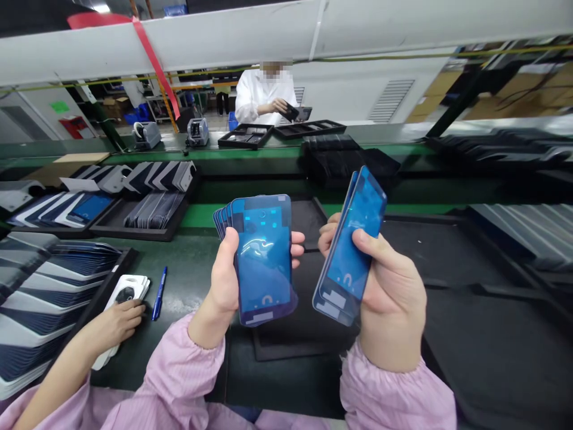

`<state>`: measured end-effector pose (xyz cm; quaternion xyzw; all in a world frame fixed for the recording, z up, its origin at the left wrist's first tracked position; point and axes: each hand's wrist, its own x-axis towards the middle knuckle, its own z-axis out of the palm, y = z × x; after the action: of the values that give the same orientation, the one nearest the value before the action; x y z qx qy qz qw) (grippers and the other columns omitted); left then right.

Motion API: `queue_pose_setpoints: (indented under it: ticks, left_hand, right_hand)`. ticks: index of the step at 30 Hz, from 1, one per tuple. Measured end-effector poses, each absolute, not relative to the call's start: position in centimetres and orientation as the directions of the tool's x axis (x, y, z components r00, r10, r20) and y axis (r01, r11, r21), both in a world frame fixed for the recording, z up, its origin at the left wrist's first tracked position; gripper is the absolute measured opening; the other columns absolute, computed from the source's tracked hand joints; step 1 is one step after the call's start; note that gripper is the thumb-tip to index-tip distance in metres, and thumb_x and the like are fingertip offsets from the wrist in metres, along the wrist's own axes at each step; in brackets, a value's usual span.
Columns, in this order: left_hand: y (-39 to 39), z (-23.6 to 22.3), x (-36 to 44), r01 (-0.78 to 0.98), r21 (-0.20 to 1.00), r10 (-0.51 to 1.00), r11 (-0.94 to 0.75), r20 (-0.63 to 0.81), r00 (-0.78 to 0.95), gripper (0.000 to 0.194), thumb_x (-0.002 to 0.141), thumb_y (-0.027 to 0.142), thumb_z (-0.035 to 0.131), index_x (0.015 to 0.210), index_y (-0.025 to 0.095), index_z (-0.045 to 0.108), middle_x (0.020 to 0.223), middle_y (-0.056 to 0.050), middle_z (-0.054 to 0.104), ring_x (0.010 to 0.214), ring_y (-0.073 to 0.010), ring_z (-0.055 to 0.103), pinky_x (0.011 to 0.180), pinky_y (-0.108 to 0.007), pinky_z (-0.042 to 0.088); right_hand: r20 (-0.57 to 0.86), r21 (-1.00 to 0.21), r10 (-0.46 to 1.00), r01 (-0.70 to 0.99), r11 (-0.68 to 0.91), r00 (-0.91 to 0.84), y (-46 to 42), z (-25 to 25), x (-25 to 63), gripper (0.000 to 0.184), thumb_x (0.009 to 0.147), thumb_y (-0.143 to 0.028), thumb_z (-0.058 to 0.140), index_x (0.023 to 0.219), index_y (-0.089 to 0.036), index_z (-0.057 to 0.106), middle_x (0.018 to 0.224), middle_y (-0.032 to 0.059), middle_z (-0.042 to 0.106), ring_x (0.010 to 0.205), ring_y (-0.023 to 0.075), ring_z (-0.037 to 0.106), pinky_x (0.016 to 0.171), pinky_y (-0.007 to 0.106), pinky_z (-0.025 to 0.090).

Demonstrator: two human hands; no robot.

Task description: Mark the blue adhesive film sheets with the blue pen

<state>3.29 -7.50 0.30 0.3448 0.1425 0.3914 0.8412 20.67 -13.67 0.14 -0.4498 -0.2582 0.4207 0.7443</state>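
Above the bench, hands hold two panel stacks.

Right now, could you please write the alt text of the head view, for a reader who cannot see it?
The left hand holds a fanned stack of blue panels, and the right hand holds a smaller stack, tilted. At left, another person's hand touches white parts beside a blue pen; across the bench, a person in white holds dark items.
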Motion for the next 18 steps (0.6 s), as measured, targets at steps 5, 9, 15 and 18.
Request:
queue_pose_setpoints:
  ticks: [5,9,15,18]
  left_hand:
    - [-7.6,0.6,3.1,-0.549,0.689,0.733,0.472,0.038,0.679,0.075,0.077,0.079,0.066,0.104,0.010,0.077,0.111,-0.018,0.075,0.091,-0.0264,0.073,0.081,-0.034,0.059]
    - [-7.7,0.7,3.0,-0.551,0.667,0.714,0.501,0.042,0.699,0.067,0.078,0.071,0.068,0.104,0.010,0.079,0.109,-0.016,0.076,0.089,-0.0261,0.072,0.079,-0.034,0.059]
    - [-8.2,0.9,3.0,-0.559,0.660,0.730,0.502,0.022,0.683,0.063,0.085,0.067,0.058,0.103,0.010,0.080,0.109,-0.016,0.076,0.088,-0.0252,0.070,0.081,-0.034,0.057]
    - [-8.3,0.9,3.0,-0.559,0.647,0.728,0.519,0.008,0.686,0.058,0.079,0.066,0.064,0.103,0.015,0.080,0.107,-0.013,0.077,0.086,-0.0240,0.070,0.080,-0.033,0.058]
  right_hand:
    - [0.027,-0.872,0.923,-0.443,0.209,0.384,-13.8,0.3,20.1,0.037,0.070,-0.041,0.081,0.102,-0.029,0.066,0.091,0.0024,0.068,0.077,0.0241,0.067,0.076,0.048,0.063]
    - [-0.035,-0.821,0.933,-0.542,0.177,0.357,-14.1,0.3,19.9,0.033,0.068,-0.037,0.084,0.094,-0.027,0.067,0.088,0.0020,0.069,0.075,0.0210,0.067,0.065,0.039,0.063]
    - [-0.048,-0.828,0.909,-0.525,0.195,0.415,-14.0,0.4,20.0,0.026,0.068,-0.037,0.083,0.084,-0.024,0.067,0.087,0.0037,0.070,0.073,0.0219,0.068,0.062,0.040,0.064]
    - [-0.041,-0.840,0.913,-0.509,0.188,0.405,-14.1,0.8,19.5,0.031,0.069,-0.038,0.083,0.091,-0.024,0.067,0.085,0.0025,0.071,0.072,0.0248,0.070,0.064,0.046,0.066]
